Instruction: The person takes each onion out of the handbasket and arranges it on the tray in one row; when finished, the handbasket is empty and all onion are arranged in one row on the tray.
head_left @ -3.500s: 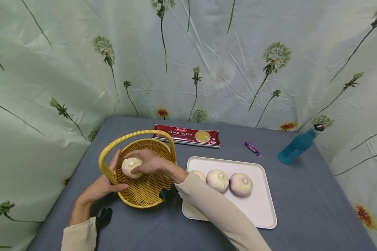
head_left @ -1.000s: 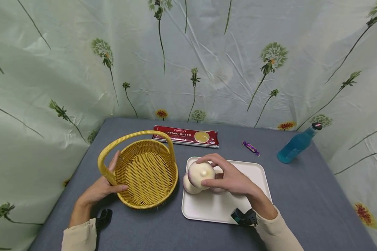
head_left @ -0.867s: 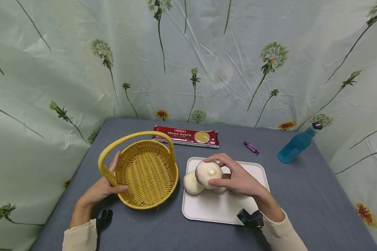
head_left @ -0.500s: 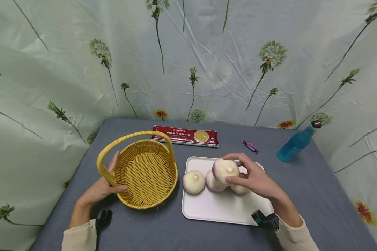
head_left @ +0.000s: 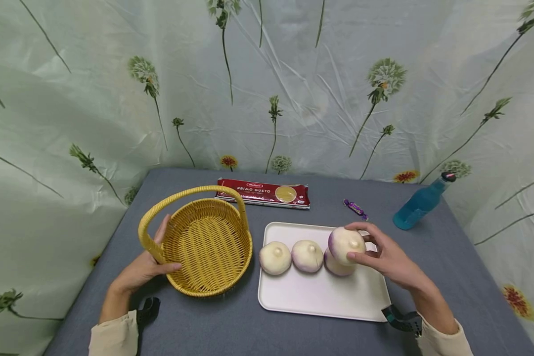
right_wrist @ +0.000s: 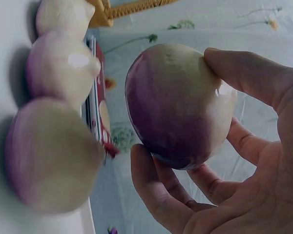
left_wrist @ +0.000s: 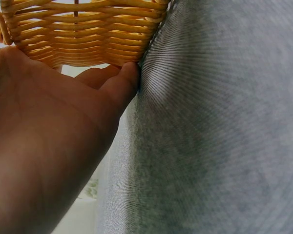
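Note:
My left hand (head_left: 143,266) grips the left side of a yellow wicker basket (head_left: 209,252), thumb over the rim and fingers along the outer wall. The woven bottom shows, and the arched handle stands up. In the left wrist view, my fingers lie against the lower wicker (left_wrist: 88,36), close to the cloth. My right hand (head_left: 390,259) holds a white-and-purple turnip (head_left: 348,244) between thumb and fingers, raised over the right part of a white tray (head_left: 313,299). Three similar turnips sit in a row on that tray; the held one partly covers the rightmost turnip (head_left: 336,267) in the head view.
Behind the tray and basket lies a red Primo Gusto pasta packet (head_left: 267,194). A purple-wrapped candy (head_left: 356,209) is to its right, and farther right stands a blue bottle (head_left: 420,205). A flowered curtain (head_left: 311,99) hangs behind the grey tabletop (head_left: 204,326).
My right hand has brought the turnip out of the basket and carried it rightward across the tray, past the other turnips. The left hand and basket have stayed in place.

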{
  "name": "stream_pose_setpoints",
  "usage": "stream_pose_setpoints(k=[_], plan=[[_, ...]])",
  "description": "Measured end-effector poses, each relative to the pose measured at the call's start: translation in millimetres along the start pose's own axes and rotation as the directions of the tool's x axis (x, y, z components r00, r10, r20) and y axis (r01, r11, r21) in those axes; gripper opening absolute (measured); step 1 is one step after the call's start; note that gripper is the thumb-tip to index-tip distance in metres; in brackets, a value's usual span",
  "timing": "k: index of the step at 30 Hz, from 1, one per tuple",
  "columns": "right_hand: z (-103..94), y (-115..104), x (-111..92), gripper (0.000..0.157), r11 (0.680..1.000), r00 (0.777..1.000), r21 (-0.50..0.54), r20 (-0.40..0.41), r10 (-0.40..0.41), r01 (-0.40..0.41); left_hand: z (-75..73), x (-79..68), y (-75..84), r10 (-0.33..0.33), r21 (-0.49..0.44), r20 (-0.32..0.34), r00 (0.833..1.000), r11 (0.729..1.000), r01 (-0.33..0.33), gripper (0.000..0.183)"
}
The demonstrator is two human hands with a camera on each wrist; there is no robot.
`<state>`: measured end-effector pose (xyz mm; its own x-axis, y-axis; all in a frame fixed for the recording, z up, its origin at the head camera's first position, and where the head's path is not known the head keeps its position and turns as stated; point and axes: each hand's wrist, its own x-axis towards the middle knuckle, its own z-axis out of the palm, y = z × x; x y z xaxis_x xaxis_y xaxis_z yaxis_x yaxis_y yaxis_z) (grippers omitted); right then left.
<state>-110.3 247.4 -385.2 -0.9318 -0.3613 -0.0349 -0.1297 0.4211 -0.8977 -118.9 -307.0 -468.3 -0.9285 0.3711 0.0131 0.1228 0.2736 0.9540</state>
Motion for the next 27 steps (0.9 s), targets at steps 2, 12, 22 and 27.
stream_pose_setpoints(k=[2,12,22,27], plan=[[-4.5,3,-4,0.053,1.000,1.000,-0.004,-0.004,0.008,-0.008,0.2,0.0,-0.1,0.002,-0.001,0.000,1.000,1.000,-0.002,0.121],[-24.2,22,-23,0.055,0.991,0.993,-0.080,-0.063,0.100,-0.105,-0.5,-1.7,-1.3,-0.015,0.007,0.000,1.000,1.000,0.015,0.121],[-33.2,34,-33,0.059,0.982,0.983,-0.071,-0.080,0.167,-0.172,0.3,-1.5,1.4,-0.008,-0.003,0.004,1.000,1.000,0.008,0.121],[-34.4,40,-35,0.060,0.978,0.979,-0.085,-0.094,0.182,-0.190,0.7,-1.2,1.7,-0.009,-0.007,0.008,1.000,1.000,0.009,0.121]])
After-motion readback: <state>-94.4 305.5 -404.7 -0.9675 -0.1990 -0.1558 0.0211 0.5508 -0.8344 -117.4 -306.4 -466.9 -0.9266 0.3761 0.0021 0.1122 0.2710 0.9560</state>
